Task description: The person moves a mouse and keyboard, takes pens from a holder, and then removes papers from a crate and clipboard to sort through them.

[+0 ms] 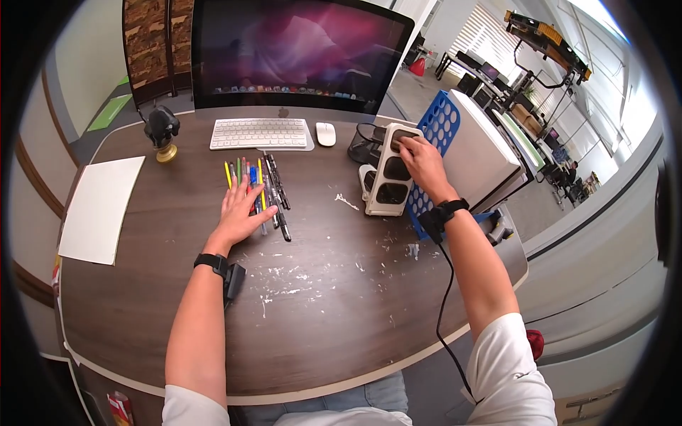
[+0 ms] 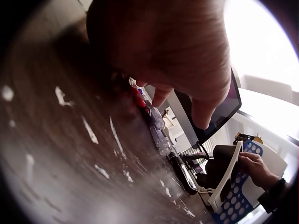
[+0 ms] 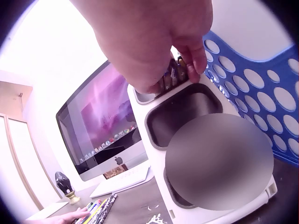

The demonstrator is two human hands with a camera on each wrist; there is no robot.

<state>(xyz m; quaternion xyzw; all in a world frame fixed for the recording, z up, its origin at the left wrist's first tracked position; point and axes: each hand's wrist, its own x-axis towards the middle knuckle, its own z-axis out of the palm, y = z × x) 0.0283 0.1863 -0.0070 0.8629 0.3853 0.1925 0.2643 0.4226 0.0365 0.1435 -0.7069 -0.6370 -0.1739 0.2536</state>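
Sorting pens into a desk organizer

Flat and relaxed, the left hand (image 1: 241, 209) presses on the row of pens (image 1: 259, 192) on the desk (image 1: 334, 312), keeping them from rolling. The right hand (image 1: 419, 162) pinches several pens at the top slot of the white organizer (image 1: 387, 181), which leans against a blue crate (image 1: 437, 128).

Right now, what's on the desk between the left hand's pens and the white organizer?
In the head view, only bare desk with white flecks separates the pens from the white organizer.
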